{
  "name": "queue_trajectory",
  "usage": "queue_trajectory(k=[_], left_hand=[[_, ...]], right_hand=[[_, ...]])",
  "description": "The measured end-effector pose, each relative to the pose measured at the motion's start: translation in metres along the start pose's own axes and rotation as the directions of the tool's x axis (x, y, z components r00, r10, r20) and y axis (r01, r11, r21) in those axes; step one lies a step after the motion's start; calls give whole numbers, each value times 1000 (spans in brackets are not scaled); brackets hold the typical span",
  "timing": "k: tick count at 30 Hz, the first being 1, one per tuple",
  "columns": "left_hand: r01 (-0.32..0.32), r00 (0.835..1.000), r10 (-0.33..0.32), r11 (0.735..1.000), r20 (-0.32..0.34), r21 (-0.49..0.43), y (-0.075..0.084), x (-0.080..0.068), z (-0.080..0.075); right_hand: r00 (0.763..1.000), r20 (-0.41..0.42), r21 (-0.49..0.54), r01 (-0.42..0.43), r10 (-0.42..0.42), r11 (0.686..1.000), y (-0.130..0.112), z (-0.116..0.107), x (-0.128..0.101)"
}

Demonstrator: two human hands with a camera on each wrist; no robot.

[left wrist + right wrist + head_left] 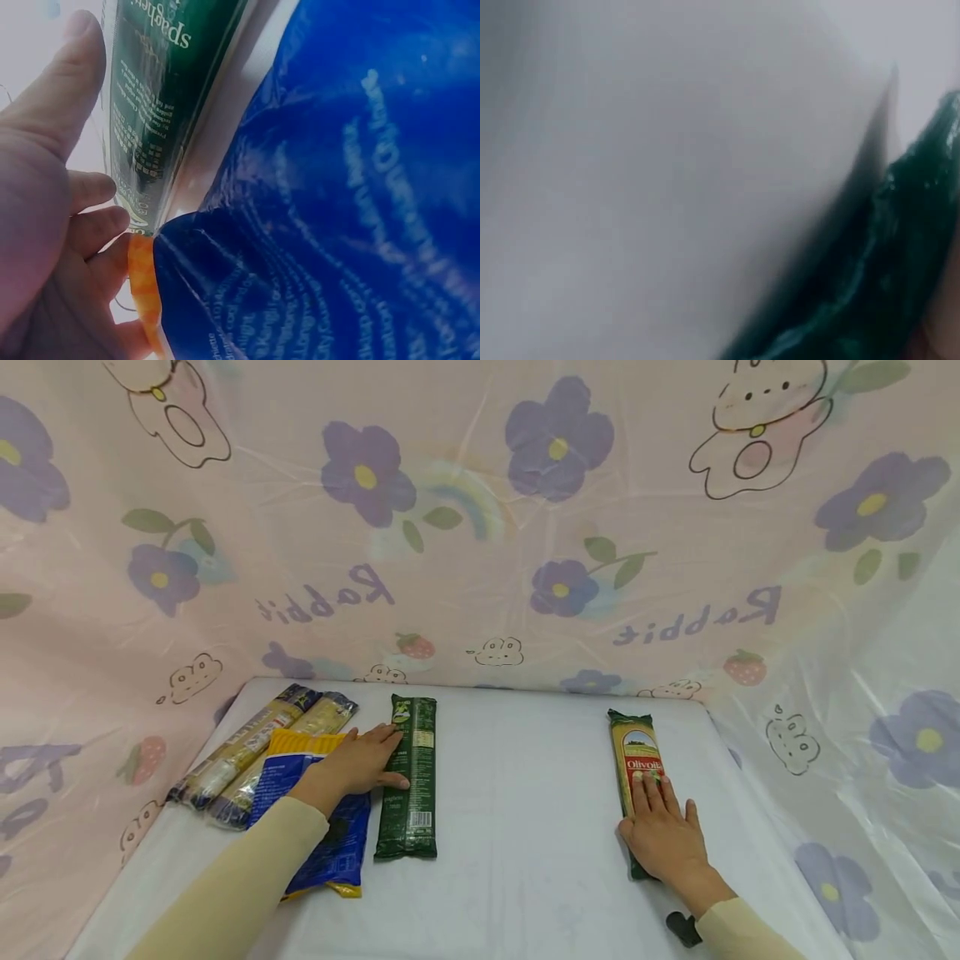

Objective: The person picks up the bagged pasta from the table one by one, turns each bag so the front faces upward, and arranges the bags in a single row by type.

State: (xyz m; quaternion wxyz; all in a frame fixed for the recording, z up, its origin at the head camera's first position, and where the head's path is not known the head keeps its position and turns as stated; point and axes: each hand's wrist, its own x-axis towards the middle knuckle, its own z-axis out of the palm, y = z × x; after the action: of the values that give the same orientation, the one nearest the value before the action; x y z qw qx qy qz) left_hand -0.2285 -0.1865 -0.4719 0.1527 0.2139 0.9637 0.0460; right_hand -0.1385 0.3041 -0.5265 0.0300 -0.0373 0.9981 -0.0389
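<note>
Fingers [390, 739] of the left hand [358, 766] were laid straight and flat across the dark green spaghetti packet [409, 789] in the head view, with the thumb stretched along its middle; nothing was gripped. That packet was seen lying lengthwise on the white tabletop [517, 827], just beside a blue and yellow packet [318, 827] and two clear spaghetti packets [255, 752] further left. The right hand [663, 835] was pressed flat, fingers straight and slightly spread, on the near half of the Olivoila packet [636, 760], well apart from the others.

From the left wrist, the left hand [45, 225] was shown with its thumb extended and fingers loosely bent against the edge of the dark green spaghetti packet [161, 97], the blue and yellow packet [337, 210] filling the right side.

From the right wrist, only blurred white tabletop [667, 172] and a dark green packet edge [885, 277] were visible; the fingers' state could not be told there.
</note>
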Motion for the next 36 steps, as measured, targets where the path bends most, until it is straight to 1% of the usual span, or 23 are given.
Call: queue_trajectory(k=[4, 10, 15, 21, 26, 32, 36], left_hand=[[3, 1000, -3, 1000, 7, -5, 0, 1, 0], [4, 1000, -4, 1000, 16, 1, -3, 3, 1], [10, 1000, -9, 1000, 17, -7, -3, 4, 0], [21, 1000, -20, 1000, 12, -14, -3, 6, 1], [31, 999, -31, 999, 11, -18, -5, 11, 4], [17, 999, -18, 999, 37, 39, -3, 16, 5], [3, 999, -7, 995, 43, 101, 0, 19, 5]], right_hand=[[1000, 10, 6, -17, 17, 1000, 13, -1, -1], [1000, -1, -18, -21, 21, 1000, 31, -1, -4], [999, 16, -18, -39, 39, 999, 43, -2, -5], [997, 31, -18, -65, 65, 998, 54, -1, -5], [997, 29, -10, -73, 73, 997, 56, -3, -5], [997, 17, 3, -74, 74, 997, 54, -4, -4], [997, 15, 5, -82, 82, 997, 53, -5, -4]])
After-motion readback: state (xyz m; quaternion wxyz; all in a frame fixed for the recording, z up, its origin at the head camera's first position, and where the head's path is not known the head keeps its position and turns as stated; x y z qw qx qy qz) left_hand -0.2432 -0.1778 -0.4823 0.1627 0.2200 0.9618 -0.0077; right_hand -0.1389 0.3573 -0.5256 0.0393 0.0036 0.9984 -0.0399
